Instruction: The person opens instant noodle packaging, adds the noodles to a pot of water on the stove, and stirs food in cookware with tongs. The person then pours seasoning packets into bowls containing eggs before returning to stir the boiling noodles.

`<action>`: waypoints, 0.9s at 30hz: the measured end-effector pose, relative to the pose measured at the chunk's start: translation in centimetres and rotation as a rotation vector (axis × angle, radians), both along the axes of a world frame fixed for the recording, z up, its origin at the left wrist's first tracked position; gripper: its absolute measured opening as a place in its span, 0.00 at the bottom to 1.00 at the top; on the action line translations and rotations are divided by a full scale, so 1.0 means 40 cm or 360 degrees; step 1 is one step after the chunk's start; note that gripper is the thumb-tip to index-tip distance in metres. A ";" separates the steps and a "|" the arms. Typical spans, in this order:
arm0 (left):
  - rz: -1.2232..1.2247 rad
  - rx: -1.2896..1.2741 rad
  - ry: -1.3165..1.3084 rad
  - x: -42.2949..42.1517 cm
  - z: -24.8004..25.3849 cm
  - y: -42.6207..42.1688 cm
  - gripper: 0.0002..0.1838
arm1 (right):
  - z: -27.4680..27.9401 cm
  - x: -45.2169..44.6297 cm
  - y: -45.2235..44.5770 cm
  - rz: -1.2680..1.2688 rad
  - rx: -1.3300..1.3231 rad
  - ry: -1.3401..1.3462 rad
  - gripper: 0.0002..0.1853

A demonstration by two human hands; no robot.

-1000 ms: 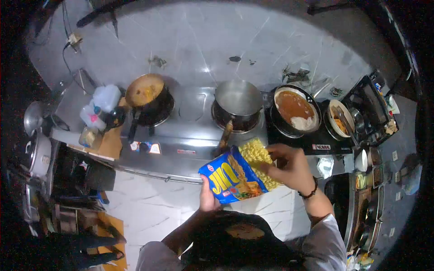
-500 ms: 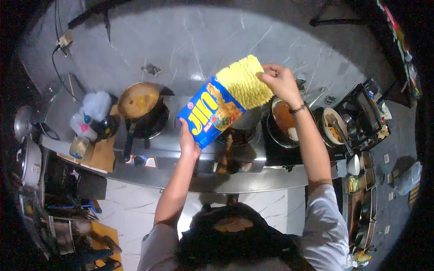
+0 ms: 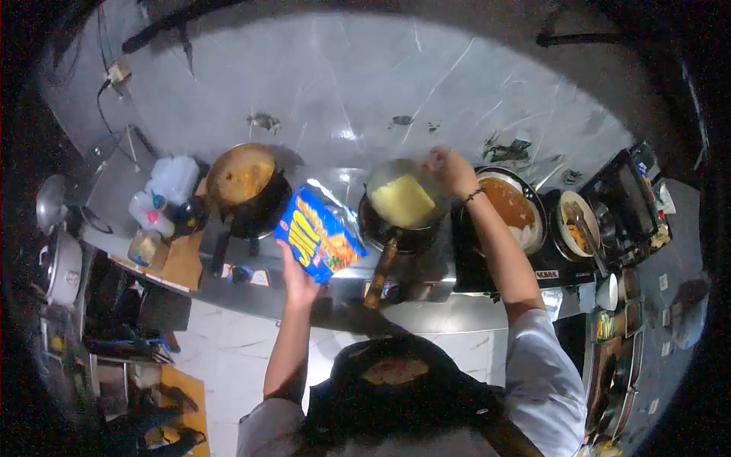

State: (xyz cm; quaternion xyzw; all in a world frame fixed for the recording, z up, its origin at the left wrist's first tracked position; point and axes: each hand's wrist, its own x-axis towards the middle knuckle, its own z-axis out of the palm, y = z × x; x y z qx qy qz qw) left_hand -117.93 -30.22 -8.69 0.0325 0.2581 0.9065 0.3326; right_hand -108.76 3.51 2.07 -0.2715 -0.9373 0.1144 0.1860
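Note:
My left hand (image 3: 299, 278) is closed on the lower end of a blue instant noodle packet (image 3: 320, 234). The packet's torn top shows its silver lining. A pale yellow block of dry noodles (image 3: 403, 201) lies in the middle pan (image 3: 373, 183), partly veiled by steam. Just right of that pan and above its rim is my right hand (image 3: 454, 174), apart from the noodle block. Its fingers look curled but are smeared, so their exact state is unclear. The pan's wooden handle (image 3: 381, 272) points toward me.
On the left burner stands a pan of brownish food (image 3: 242, 175). To the right are a pot of reddish-brown liquid (image 3: 509, 204) and a bowl (image 3: 567, 209) with a utensil in it. Plastic bottles (image 3: 169, 181) stand at the counter's left, near a cardboard sheet (image 3: 185, 259).
The noodle block has left my right hand and now lies in the middle pan. My left hand has drawn the packet down and to the left.

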 end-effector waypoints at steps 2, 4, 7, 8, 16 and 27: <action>-0.0002 0.0064 -0.0003 0.016 -0.008 -0.022 0.33 | 0.051 0.021 -0.080 0.0194 -0.0203 0.0254 0.22; -0.0040 0.0177 0.0063 0.026 -0.027 -0.052 0.33 | 0.154 0.066 -0.238 0.0428 -0.0361 0.0368 0.15; 0.0138 0.0061 -0.0184 0.053 -0.033 -0.082 0.28 | 0.214 0.159 -0.431 0.1035 -0.0268 0.0670 0.13; 0.0112 0.0082 -0.0184 0.047 -0.090 -0.093 0.27 | 0.228 0.190 -0.477 0.1191 -0.0329 0.0590 0.13; -0.0032 -0.0250 0.0090 0.123 -0.066 -0.093 0.29 | 0.221 0.397 -0.592 0.1176 -0.0381 0.0524 0.15; -0.0482 -0.0502 0.0496 0.667 0.153 0.162 0.36 | 0.110 0.975 -0.559 0.0050 -0.0743 0.0962 0.19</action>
